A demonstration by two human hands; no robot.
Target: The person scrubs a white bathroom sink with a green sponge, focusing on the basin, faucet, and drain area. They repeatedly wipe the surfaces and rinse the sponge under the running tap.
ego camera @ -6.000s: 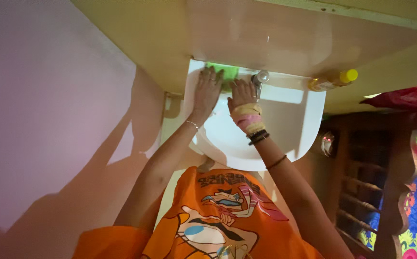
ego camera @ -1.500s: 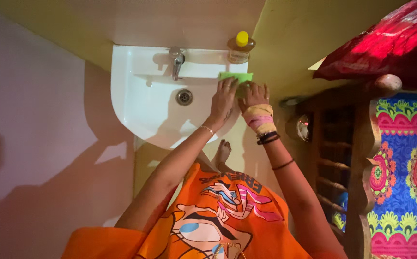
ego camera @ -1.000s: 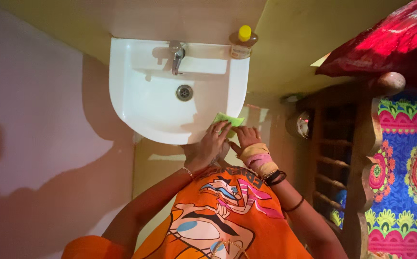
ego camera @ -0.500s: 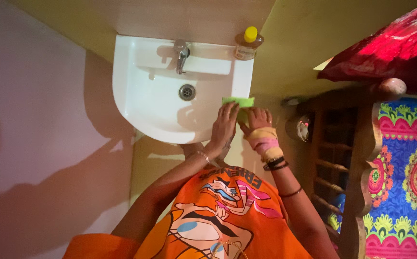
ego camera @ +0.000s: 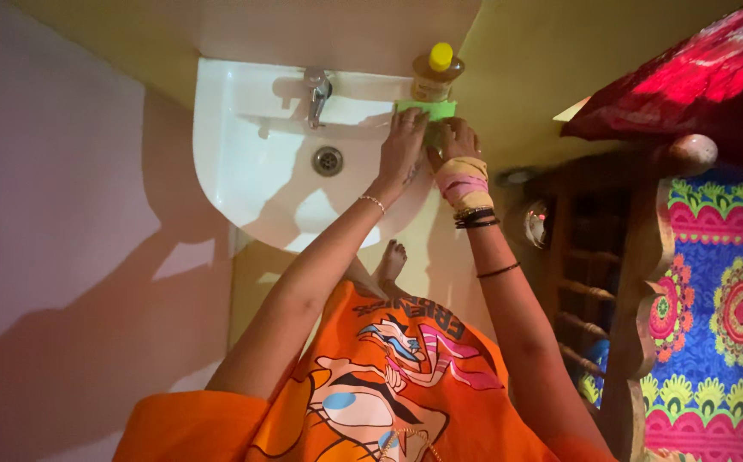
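So both my hands have slid up the right-hand rim since half a second ago: back then the bright green rectangular cleaning cloth (ego camera: 427, 109) was on the rim's right side about level with the drain, and a second ago it was down at the front lip near my belly. Now it's up at the back right corner of the white ceramic wall-hung washbasin (ego camera: 243, 171), just in front of the clear bottle with the yellow cap (ego camera: 434, 75), looks like touching or nearly touching it. My read is the right edge has had its pass and the wiping has reached the back ledge by the bottle.

My left hand (ego camera: 400, 152) is flat, fingers spread, pressing down on the cloth's left part. My right hand (ego camera: 450, 141) is flat beside it on the cloth's right part, fingers narrow together. Neither is really gripping, more pinning it down and pushing.

Headcount of stuff:
- one basin, one green cloth
- one chrome tap (ego camera: 316, 88) at the back, middle of the ledge
- one round metal drain (ego camera: 328, 161) in the bowl
- one yellow-capped bottle
- one thin bracelet on my left wrist
- right wrist: a stack of yellow and pink cloth bands (ego camera: 464, 182), some dark bangles below them (can't count those exactly), plus one thin dark band further down the forearm
- one bare foot (ego camera: 392, 261) showing under the basin

Off to the right there's a carved wooden frame (ego camera: 645, 282) and a red cloth (ego camera: 688, 77).
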